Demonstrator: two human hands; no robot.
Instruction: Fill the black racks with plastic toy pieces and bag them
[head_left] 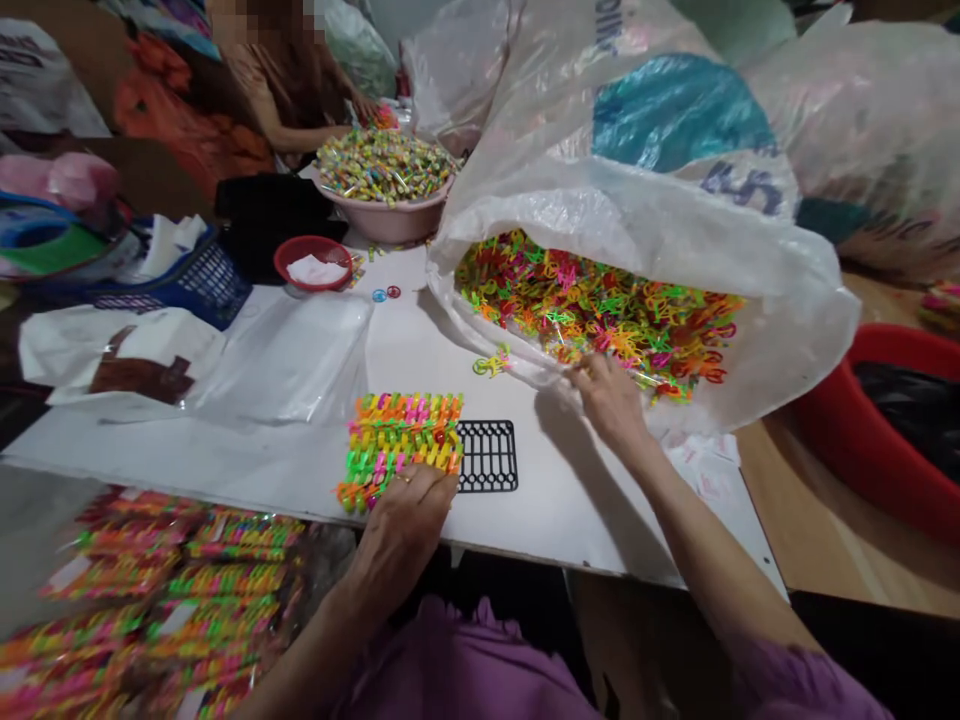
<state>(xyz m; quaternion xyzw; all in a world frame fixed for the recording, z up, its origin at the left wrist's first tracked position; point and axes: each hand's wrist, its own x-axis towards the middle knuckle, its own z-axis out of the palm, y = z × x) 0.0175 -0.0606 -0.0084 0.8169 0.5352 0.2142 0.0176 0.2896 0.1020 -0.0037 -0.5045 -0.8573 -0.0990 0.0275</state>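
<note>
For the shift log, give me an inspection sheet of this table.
Surface: white board tabletop.
Job's things: loose neon plastic pieces in a clear plastic sack; block of coloured strips beside a black plastic grid.
Clutter: red bowl, blue basket.
Grippers: left hand flat on the block; right hand at the sack's mouth.
Cables: nothing seen.
Surroundings: co-worker behind a pink basin of coloured pieces; red tub at right.

pink basin (382, 222); red bowl (300, 255); blue basket (214, 282); red tub (847, 440); seated co-worker (289, 100)
</note>
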